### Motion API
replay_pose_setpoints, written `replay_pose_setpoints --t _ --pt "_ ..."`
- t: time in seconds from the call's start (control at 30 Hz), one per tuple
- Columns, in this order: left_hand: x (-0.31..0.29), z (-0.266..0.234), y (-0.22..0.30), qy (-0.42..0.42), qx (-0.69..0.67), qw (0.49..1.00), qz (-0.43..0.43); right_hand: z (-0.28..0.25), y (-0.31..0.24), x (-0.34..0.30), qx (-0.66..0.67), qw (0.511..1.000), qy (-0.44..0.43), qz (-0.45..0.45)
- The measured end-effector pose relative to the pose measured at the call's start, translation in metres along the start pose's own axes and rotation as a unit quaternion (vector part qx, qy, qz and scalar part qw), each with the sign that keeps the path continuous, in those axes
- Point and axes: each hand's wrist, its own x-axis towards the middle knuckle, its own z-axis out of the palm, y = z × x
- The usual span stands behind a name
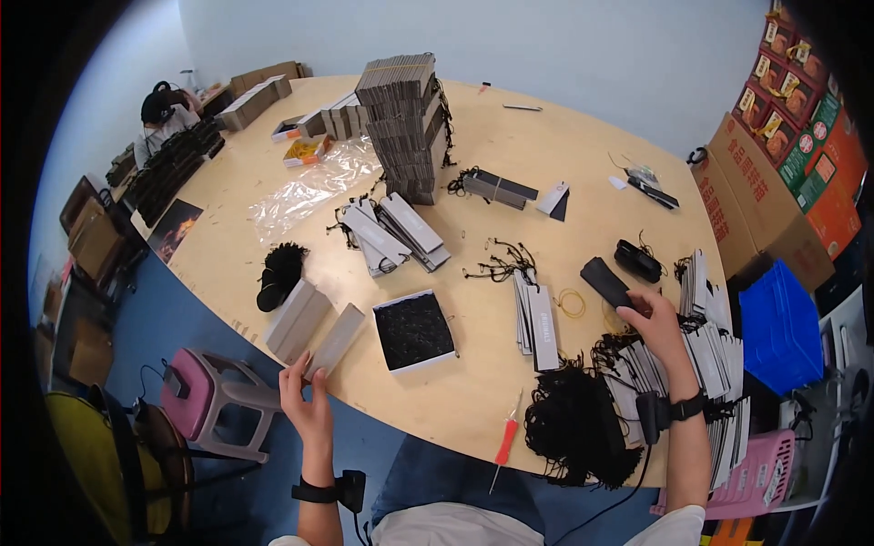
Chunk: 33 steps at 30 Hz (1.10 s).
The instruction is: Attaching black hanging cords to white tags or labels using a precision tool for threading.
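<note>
Nearby, black cords fill a white box — left hand gripping cardboard.

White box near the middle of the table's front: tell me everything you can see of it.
The white box is shallow, open-topped and roughly square, with thin walls that look like card. Black cord-like pieces fill it, tangled too densely to count. It sits upright on the pale wooden table, turned slightly askew, to the right of the left hand and the grey block there. Neither hand touches it; its underside is hidden.
</note>
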Motion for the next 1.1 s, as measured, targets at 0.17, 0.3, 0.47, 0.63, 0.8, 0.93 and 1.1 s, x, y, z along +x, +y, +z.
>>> replay_pose_setpoints --t 0.17,0.3,0.47,0.63,0.8,0.93,1.1 --pt "-0.007 -0.021 -0.003 -0.058 -0.008 0.997 -0.053 0.002 -0.05 -0.063 -0.066 0.994 -0.021 -0.079" --pt "-0.007 -0.024 0.007 -0.094 0.018 0.994 -0.044 0.005 -0.067 -0.124 -0.184 0.976 0.041 -0.105" --pt "-0.009 -0.025 0.007 -0.109 0.002 0.994 -0.026 0.016 -0.054 -0.157 -0.16 0.985 0.055 -0.03" --pt "-0.012 -0.024 -0.002 -0.126 -0.021 0.991 -0.047 0.033 -0.044 -0.169 -0.209 0.972 0.102 -0.023" --pt "-0.013 -0.024 0.005 -0.131 0.031 0.991 -0.008 0.045 -0.03 -0.18 -0.247 0.962 0.111 -0.019" --pt "-0.012 -0.025 0.006 -0.122 0.037 0.992 -0.007 0.049 -0.028 -0.183 -0.245 0.962 0.119 -0.035" --pt "-0.009 -0.023 0.012 -0.128 0.041 0.991 -0.016 0.051 -0.028 -0.182 -0.251 0.958 0.127 -0.044"
